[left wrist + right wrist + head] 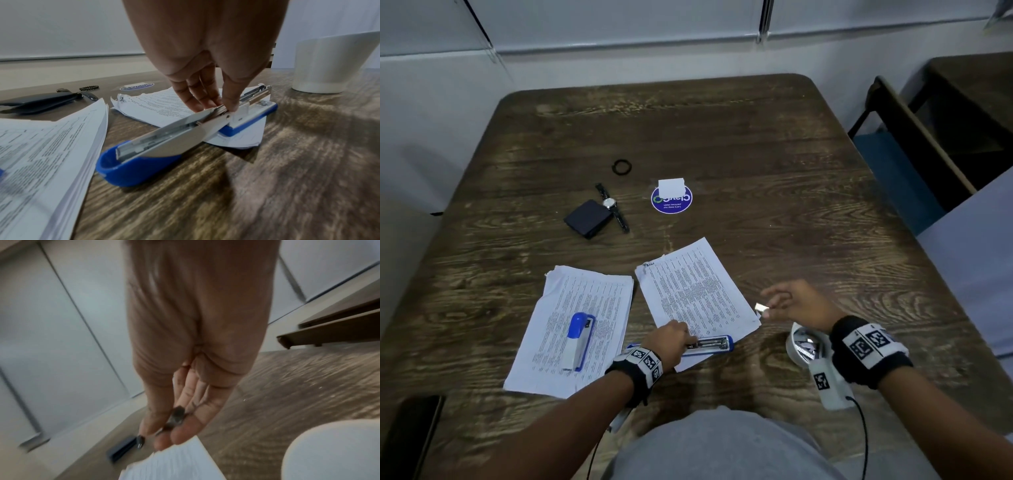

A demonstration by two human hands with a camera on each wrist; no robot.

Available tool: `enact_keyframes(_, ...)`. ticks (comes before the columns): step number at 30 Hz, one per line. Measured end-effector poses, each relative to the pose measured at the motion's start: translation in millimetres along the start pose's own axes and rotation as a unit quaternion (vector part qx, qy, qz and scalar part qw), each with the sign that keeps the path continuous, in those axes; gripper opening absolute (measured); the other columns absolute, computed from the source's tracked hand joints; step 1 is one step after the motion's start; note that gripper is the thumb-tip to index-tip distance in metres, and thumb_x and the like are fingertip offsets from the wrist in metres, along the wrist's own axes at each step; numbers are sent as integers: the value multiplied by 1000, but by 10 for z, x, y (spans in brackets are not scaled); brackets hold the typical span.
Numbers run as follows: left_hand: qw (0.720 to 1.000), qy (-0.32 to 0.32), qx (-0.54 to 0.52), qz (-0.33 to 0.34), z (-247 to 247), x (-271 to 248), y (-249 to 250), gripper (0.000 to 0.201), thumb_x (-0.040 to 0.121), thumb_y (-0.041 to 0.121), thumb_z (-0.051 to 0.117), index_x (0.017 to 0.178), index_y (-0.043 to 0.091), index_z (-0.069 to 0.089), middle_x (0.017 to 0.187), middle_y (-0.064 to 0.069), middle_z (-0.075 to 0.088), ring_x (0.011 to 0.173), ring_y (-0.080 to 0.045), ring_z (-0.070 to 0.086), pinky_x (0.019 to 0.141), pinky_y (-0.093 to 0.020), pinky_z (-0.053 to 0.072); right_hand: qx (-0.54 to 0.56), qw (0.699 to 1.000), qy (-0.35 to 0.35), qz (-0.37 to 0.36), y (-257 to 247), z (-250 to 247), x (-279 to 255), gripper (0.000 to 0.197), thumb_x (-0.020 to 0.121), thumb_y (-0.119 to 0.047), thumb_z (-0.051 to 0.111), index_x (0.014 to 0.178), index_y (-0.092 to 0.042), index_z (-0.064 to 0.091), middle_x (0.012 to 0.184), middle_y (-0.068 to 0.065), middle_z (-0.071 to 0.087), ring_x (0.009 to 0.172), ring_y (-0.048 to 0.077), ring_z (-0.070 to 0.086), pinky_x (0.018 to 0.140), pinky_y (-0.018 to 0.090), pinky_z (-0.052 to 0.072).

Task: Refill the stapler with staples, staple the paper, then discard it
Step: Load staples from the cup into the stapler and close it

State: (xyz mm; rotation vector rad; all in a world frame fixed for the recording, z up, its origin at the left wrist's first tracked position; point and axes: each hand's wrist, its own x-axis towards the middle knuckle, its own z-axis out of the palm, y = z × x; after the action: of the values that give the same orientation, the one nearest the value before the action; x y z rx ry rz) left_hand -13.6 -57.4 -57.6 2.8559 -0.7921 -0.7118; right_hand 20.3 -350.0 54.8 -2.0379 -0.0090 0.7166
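1. Refill under way, not finished: stapler [709,343] lay flipped open at the near middle of the desk [774,144], metal staple channel exposed, its base partly on the near edge of a printed sheet of paper [697,287].
2. Strip of staples [762,309] was out of the white bowl [803,346] at the near right, held above the desk just right of the paper, not yet in the channel.
3. Left to do, by judgement: seating the strip, closing the stapler, stapling the paper, discarding it.
4. Left hand [669,342] reached forward and down, palm down; fingers [231,104] pinched narrowly on the channel by the hinge, steadying the stapler.
5. Right hand [798,305] hovered off the desk, wrist above the bowl, thumb and forefinger pinching the staples, remaining fingers loosely spread; blurred in the wrist view.
6. Second stapler [580,337] rested closed on a paper stack [599,294] at the near left; wallet [587,219] and watch [610,204] lay farther back.
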Motion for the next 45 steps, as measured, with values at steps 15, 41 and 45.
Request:
enact_keyframes(15,1000,4,-20,19,150,-55,-99,44,89,6,60,131,21,57,119,-12,56,113,-34,49,85,-47,50,-297,933,-197,-41,10,1164,678,26,102,-23,29,92,-19,52,99,14,47,93,26,47,84,35,36)
enact_keyframes(41,999,19,11,41,233,-4,-137,47,89,7,62,133,22,53,114,-11,58,106,-32,52,81,-43,49,-405,907,-81,-80,170,1174,582,18,84,-24,62,97,-16,72,102,6,64,96,26,62,73,29,44)
enact_keyframes(45,999,11,13,38,228,-4,-141,50,89,4,60,135,22,50,117,-11,56,108,-32,50,81,-44,48,-371,918,-107,-97,133,1122,594,11,75,-19,65,82,-14,72,84,5,64,85,24,63,71,32,52)
